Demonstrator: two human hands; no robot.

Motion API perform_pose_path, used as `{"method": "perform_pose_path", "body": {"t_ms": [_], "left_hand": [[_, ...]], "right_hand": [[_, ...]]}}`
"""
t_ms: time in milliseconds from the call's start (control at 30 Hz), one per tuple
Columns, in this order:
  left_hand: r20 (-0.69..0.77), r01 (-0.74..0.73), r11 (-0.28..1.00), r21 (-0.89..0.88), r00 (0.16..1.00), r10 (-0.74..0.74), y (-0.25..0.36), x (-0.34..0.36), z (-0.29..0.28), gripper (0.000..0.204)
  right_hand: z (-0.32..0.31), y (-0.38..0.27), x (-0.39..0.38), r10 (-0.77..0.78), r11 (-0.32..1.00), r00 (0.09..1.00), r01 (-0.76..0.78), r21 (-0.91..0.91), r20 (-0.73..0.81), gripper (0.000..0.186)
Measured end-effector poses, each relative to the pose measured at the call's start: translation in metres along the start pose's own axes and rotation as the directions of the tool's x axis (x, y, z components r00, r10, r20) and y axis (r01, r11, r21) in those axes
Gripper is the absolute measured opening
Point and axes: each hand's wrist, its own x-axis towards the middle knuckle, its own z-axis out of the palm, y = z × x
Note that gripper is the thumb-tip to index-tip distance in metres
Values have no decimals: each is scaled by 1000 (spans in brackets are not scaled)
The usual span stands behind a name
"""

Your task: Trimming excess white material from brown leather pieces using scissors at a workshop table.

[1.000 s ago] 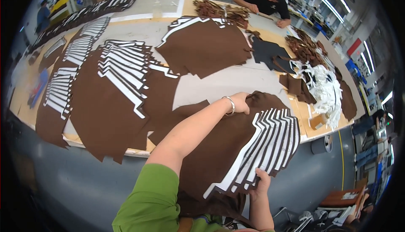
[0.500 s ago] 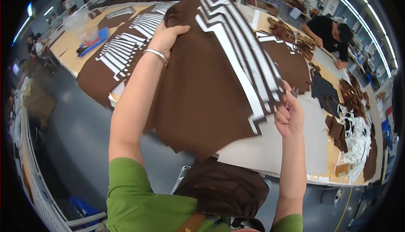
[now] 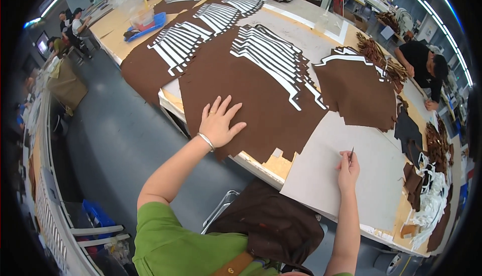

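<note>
My left hand (image 3: pixel 221 124) lies flat with fingers spread on a fanned stack of brown fabric pieces (image 3: pixel 221 75). White stepped strips (image 3: pixel 268 70) show along the far edges of that stack. The near edge of the fabric hangs past the table edge by my left wrist. My right hand (image 3: pixel 348 171) is closed round a small pointed metal tool (image 3: pixel 351 151), its tip upward; its exact kind is too small to tell. This hand is above a pale grey board (image 3: pixel 321 160). Right of the large stack sits another brown fabric stack (image 3: pixel 359 92) with white strips.
More overlapping brown pieces (image 3: pixel 150 67) spread along the left of the wooden table (image 3: pixel 113 37), near a blue tray (image 3: pixel 146 27). At right lie brown scraps (image 3: pixel 437 145) and a white scrap heap (image 3: pixel 432 200). A co-worker in black (image 3: pixel 422 67) leans over the far right side.
The brown fabric held up by my left hand is now down on the table, and that hand has opened flat on it. My right hand has come away from the fabric edge, keeping the tool.
</note>
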Motion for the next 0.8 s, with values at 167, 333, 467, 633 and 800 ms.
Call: {"method": "perform_pose_path", "body": {"t_ms": [167, 333, 467, 633, 800], "left_hand": [[-469, -46, 972, -229, 880, -69, 1, -15, 12, 16], [-470, -23, 965, -262, 876, -106, 10, -13, 15, 14], [-462, -7, 962, -272, 878, -124, 7, -14, 16, 13], [-441, -10, 968, -252, 891, -106, 7, -11, 14, 13], [-325, -40, 989, -146, 946, -9, 9, -11, -1, 26]], "right_hand": [[0, -2, -1, -51, 999, 999, 51, 4, -6, 18], [-18, 16, 10, -26, 999, 996, 29, 38, -86, 18], [-15, 15, 11, 10, 995, 998, -5, 103, -56, 18], [-18, 29, 15, 100, 975, 994, -88, 204, -48, 19], [-22, 21, 8, 221, 940, 967, -177, 291, -125, 18]]}}
